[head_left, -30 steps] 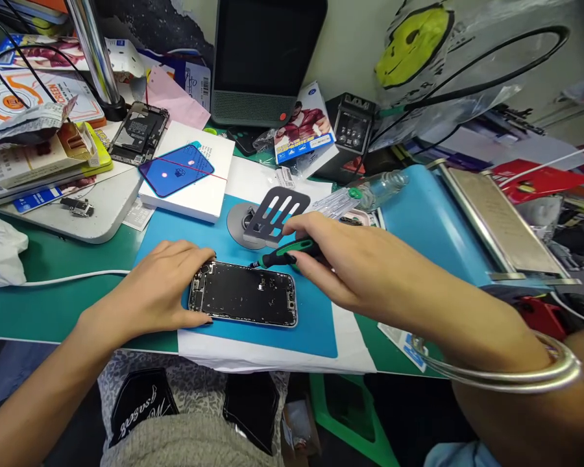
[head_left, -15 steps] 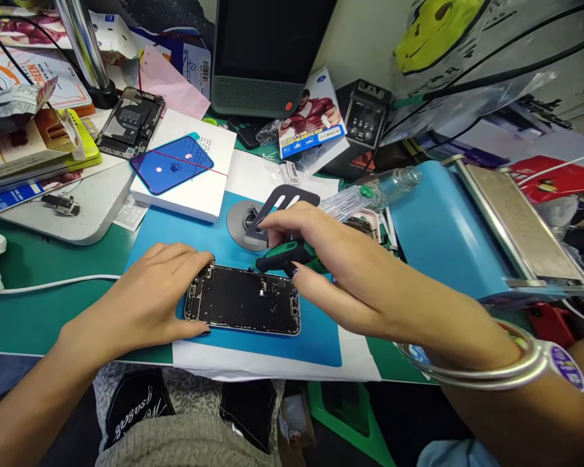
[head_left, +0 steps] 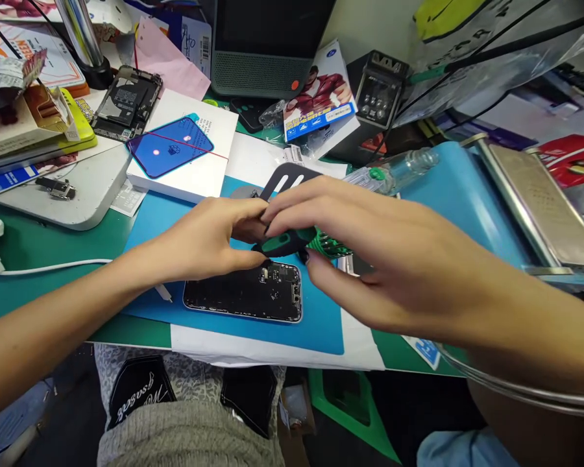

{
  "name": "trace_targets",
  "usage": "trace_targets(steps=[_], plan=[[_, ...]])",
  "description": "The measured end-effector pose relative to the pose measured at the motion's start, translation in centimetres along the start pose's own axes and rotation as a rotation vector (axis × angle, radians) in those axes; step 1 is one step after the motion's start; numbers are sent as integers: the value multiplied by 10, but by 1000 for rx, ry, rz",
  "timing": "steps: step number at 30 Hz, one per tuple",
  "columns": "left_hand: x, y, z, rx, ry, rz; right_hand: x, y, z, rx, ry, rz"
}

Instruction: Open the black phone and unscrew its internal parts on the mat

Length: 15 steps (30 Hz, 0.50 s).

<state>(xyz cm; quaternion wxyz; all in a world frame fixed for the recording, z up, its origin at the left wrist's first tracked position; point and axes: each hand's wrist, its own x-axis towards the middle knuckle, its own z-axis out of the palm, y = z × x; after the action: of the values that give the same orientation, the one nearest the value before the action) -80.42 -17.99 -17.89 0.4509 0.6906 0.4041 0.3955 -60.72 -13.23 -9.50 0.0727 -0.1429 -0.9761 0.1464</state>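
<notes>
An opened phone point(head_left: 243, 299), with its dark inner side and circuit parts showing, lies on a blue mat point(head_left: 316, 334). Above its far edge, my right hand point(head_left: 370, 253) grips a black and green screwdriver point(head_left: 285, 242) between thumb and fingers. The fingers of my left hand point(head_left: 214, 240) close around the front end of that screwdriver, just over the phone. The screwdriver's tip is hidden behind the left fingers. A grey slotted stand point(head_left: 285, 176) on a round base rises right behind both hands.
Behind the mat sits a white box point(head_left: 180, 146) with a blue phone picture. At the left are a second opened phone point(head_left: 128, 104) and a white cable point(head_left: 58, 266). A blue roll-like device point(head_left: 455, 207) stands on the right, beside a clear bottle point(head_left: 411, 172).
My left hand has left the phone's left end and moved up and right to the screwdriver's front end. My right hand still holds the screwdriver, slightly higher. The view has shifted a little.
</notes>
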Motion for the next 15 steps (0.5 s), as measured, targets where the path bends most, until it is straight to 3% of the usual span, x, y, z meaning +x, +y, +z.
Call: trace_targets(steps=[6,8,12,15], plan=[[3,-3,9,182,210,49,-1,-6,-2,-368,185,197],[1,1,6,171,156,59,0,-5,-8,-342,172,127],[2,5,0,12,-29,57,0,-1,-19,-210,15,-57],[5,5,3,179,56,101,0,-2,-18,-239,21,-11]])
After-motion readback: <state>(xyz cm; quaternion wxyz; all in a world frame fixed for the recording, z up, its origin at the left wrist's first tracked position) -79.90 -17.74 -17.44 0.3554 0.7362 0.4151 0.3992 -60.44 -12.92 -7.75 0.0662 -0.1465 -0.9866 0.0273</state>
